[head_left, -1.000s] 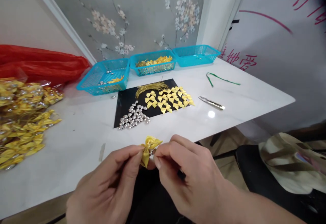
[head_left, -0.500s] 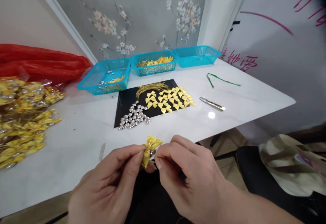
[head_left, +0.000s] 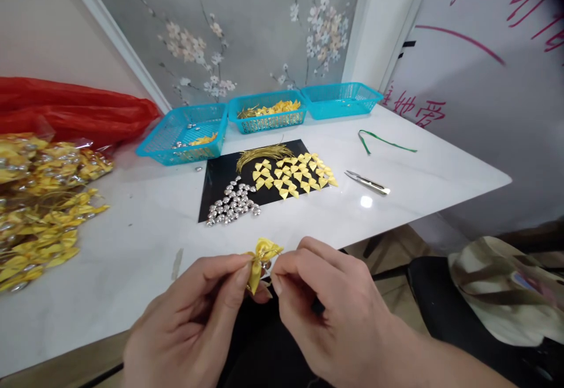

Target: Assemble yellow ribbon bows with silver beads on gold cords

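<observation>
My left hand (head_left: 198,311) pinches a yellow ribbon bow (head_left: 256,273) between thumb and forefinger, just in front of the table edge. Beside it, my right hand (head_left: 326,300) is closed in a pinch on a thin gold cord (head_left: 274,253) that runs at the bow; its end is hidden by the fingers. A silver bead (head_left: 267,264) shows partly behind the bow. Beyond the hands, a black mat (head_left: 215,179) carries loose silver beads (head_left: 233,203), a bundle of gold cords (head_left: 259,154) and rows of small yellow bows (head_left: 302,171).
Three blue baskets (head_left: 152,148) line the back of the white table (head_left: 132,270). Snips (head_left: 368,182) and a green ribbon (head_left: 388,142) lie at right. Finished-looking yellow bows with beads (head_left: 44,229) are heaped at left near a red bag (head_left: 74,109). A black chair (head_left: 436,288) holds a cloth bag.
Both hands stay almost in place, still pinching at the bow and cord. The view has shifted slightly.
</observation>
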The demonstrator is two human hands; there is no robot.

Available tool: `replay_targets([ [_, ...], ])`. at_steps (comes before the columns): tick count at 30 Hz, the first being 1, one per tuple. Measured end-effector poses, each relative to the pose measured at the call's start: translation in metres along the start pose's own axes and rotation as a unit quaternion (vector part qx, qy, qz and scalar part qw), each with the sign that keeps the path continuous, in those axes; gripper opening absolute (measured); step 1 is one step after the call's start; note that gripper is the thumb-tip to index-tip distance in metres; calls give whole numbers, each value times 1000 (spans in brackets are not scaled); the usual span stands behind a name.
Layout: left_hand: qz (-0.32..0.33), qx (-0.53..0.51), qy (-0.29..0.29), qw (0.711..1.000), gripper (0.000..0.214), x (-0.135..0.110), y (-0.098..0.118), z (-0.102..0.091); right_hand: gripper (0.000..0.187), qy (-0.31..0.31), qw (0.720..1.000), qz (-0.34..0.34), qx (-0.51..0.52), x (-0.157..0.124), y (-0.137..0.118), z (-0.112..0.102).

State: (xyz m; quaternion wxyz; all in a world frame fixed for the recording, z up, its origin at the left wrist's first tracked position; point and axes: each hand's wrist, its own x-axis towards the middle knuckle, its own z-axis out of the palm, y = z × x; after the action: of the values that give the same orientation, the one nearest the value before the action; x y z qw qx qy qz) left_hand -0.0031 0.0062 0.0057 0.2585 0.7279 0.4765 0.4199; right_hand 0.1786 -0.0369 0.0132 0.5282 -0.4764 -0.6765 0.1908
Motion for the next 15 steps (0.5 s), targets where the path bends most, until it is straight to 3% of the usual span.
replay_targets([
  [7,8,-40,-21,999,8,3,4,1,20,-5,1000,-6,19,1,2,-1],
  [15,-26,-101,-20,994,7,3,8,3,15,11,996,-7,83,2,10,3],
])
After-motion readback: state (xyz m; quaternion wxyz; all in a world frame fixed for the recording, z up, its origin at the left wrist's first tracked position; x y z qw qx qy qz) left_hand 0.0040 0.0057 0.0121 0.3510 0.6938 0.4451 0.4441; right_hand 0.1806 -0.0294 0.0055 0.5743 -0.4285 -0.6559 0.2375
